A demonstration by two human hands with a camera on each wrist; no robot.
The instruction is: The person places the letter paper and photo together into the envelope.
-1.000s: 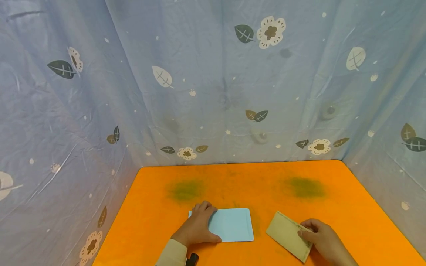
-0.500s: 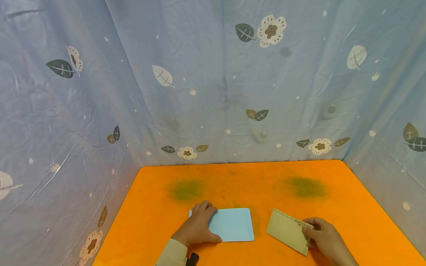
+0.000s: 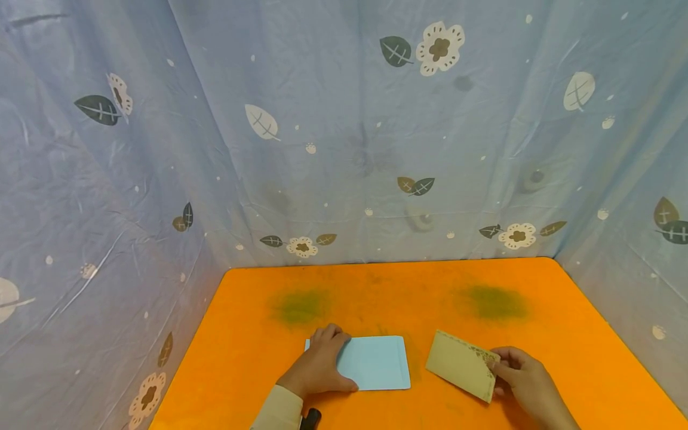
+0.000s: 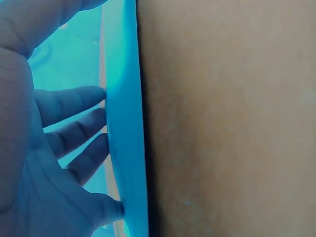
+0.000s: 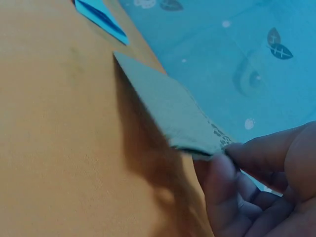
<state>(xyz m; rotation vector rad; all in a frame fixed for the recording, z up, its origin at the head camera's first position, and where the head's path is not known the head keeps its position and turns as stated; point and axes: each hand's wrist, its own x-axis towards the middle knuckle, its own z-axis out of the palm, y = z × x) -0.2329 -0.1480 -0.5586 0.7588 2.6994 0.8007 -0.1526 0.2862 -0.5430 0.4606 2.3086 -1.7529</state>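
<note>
A light blue envelope [image 3: 374, 363] lies flat near the front middle of the table. Across its left part my left hand [image 3: 316, 365] holds it by the edges, thumb at the near edge and fingertips at the far one. The left wrist view shows the bulging envelope [image 4: 126, 123] beside the spread fingers [image 4: 74, 133]. To the right, my right hand [image 3: 524, 379] pinches a beige card [image 3: 461, 365] by its right end, between thumb and fingers. The card has a printed floral corner and a dashed border. In the right wrist view, the tilted card [image 5: 163, 101] casts a shadow below it.
The orange table [image 3: 387, 298] carries two greenish stains. A blue curtain [image 3: 344, 149] with leaf and flower prints surrounds the back and both sides. Under the left wrist shows a small black object [image 3: 310, 419].
My right hand has shifted the card slightly away from me, and more of its floral corner shows now. My left hand and the blue envelope have stayed in place.
</note>
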